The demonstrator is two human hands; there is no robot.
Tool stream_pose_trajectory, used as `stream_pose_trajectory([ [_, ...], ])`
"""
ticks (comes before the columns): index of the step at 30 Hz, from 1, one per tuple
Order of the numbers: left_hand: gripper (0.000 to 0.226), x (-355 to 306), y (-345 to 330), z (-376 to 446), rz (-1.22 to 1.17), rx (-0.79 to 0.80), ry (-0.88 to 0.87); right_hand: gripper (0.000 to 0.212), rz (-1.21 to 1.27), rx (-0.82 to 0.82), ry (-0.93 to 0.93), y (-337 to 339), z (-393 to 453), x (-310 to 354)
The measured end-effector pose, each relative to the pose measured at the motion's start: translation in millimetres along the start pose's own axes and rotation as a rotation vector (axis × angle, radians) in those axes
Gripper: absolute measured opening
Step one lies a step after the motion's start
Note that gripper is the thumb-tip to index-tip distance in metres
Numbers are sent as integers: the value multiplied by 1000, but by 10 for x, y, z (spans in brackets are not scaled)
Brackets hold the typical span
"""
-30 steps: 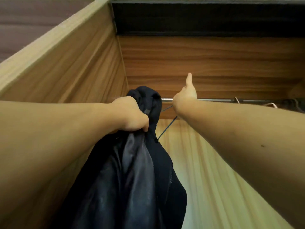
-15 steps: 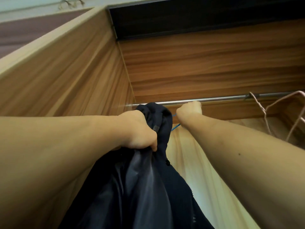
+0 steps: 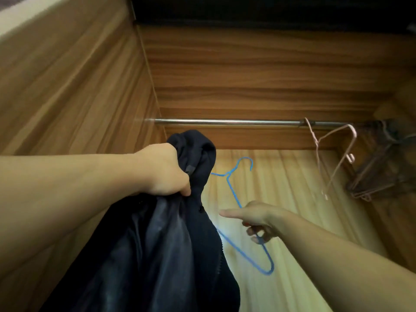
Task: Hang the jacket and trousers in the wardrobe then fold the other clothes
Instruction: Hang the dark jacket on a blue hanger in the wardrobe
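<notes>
Head view, left hand (image 3: 165, 171) gripping jacket (image 3: 157, 248), rail (image 3: 225, 122) bare above

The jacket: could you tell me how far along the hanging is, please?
Nothing is hung yet. The left hand grips the dark jacket bunched, below the rail; the right hand holds the blue hanger off the rail. Left: jacket onto hanger, hanger onto rail, then trousers and folding.
</notes>
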State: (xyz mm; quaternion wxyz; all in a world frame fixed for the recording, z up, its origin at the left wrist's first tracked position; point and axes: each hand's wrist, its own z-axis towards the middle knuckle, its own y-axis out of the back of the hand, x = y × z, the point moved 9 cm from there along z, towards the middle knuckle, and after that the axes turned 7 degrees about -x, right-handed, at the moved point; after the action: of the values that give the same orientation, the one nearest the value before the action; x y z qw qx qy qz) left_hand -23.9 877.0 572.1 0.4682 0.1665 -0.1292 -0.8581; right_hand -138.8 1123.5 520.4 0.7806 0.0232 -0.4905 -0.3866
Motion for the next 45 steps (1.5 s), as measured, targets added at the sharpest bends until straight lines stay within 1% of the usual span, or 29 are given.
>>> stream_pose_trajectory([
  [1, 35, -27, -17, -44, -24, 5, -5, 56, 158, 18, -36, -122, -80, -79],
  [2, 35, -43, -34, -95, -47, 11, -7, 51, 246, -27, -61, -191, -147, -150],
  [4, 37, -44, -90, -243, -69, 39, -8, 46, 270, -134, -82, -272, -387, -279],
  [5, 40, -57, -131, -316, -80, 63, -16, 44, 277, -138, -88, -319, -544, -309],
  [7, 41, -134, -234, -464, -142, 134, -42, 34, 335, -93, -86, -345, -868, -257],
  [9, 36, -232, -335, -628, -319, 201, -39, 22, 408, -108, -50, -217, -1233, -134],
  [11, 34, -284, -431, -847, -611, 304, 62, 25, 446, -193, -49, -27, -1613, -112],
  [13, 37, -325, -510, -1137, -815, 410, 155, 38, 363, -232, -92, 108, -2045, -222],
  [15, 38, -365, -547, -1426, -899, 498, 197, 54, 286, -208, -130, 207, -2469, -319],
  [16, 38, -399, -525, -1560, -927, 529, 201, 57, 273, -193, -134, 244, -2693, -316],
  [19, 37, -507, -329, -1860, -1030, 575, 187, 54, 294, -156, -67, 289, -3229, -140],
  [22, 37, -684, 7, -2135, -1085, 598, 134, 42, 249, -283, 3, 418, -3714, 114],
  [25, 39, -965, 427, -2520, -1129, 590, 12, 27, 305, -445, 42, 700, -4203, 222],
  [27, 48, -1144, 689, -2852, -1152, 577, -83, 24, 304, -567, 53, 1017, -4576, 185],
  [29, 60, -1216, 826, -3240, -1115, 572, -152, 25, 283, -699, 19, 1450, -4983, 115],
  [31, 63, -1192, 801, -3678, -1072, 583, -181, 24, 169, -833, -14, 1923, -5470, 67],
  [32, 58, -1140, 725, -3920, -1061, 609, -169, 21, 95, -871, -29, 2108, -5698, 50],
  [33, 47, -1081, 592, -4174, -1036, 647, -143, 17, 15, -883, -42, 2235, -5898, 40],
  [35, 19, -1049, 365, -4765, -950, 730, -114, 15, -129, -870, -98, 2334, -6310, 4],
  [36, 10, -1047, 257, -5066, -923, 770, -95, 16, -169, -852, -141, 2321, -6488, -47],
  [37, 10, -1079, 179, -5339, -920, 816, -67, 18, -203, -834, -187, 2306, -6654, -123],
  [38, 14, -1144, 122, -5567, -946, 861, -31, 21, -239, -818, -226, 2299, -6811, -191],
  [40, 18, -1301, 89, -5845, -1064, 932, 68, 21, -288, -784, -323, 2319, -7094, -322],
  [42, 15, -1407, 116, -5926, -1197, 987, 231, 16, -263, -744, -449, 2341, -7380, -485],
  [44, 15, -1467, 137, -5906, -1290, 986, 424, 13, -248, -717, -551, 2336, -7689, -646],
  [45, 14, -1486, 172, -5870, -1320, 974, 511, 15, -280, -688, -574, 2307, -7805, -739],
])
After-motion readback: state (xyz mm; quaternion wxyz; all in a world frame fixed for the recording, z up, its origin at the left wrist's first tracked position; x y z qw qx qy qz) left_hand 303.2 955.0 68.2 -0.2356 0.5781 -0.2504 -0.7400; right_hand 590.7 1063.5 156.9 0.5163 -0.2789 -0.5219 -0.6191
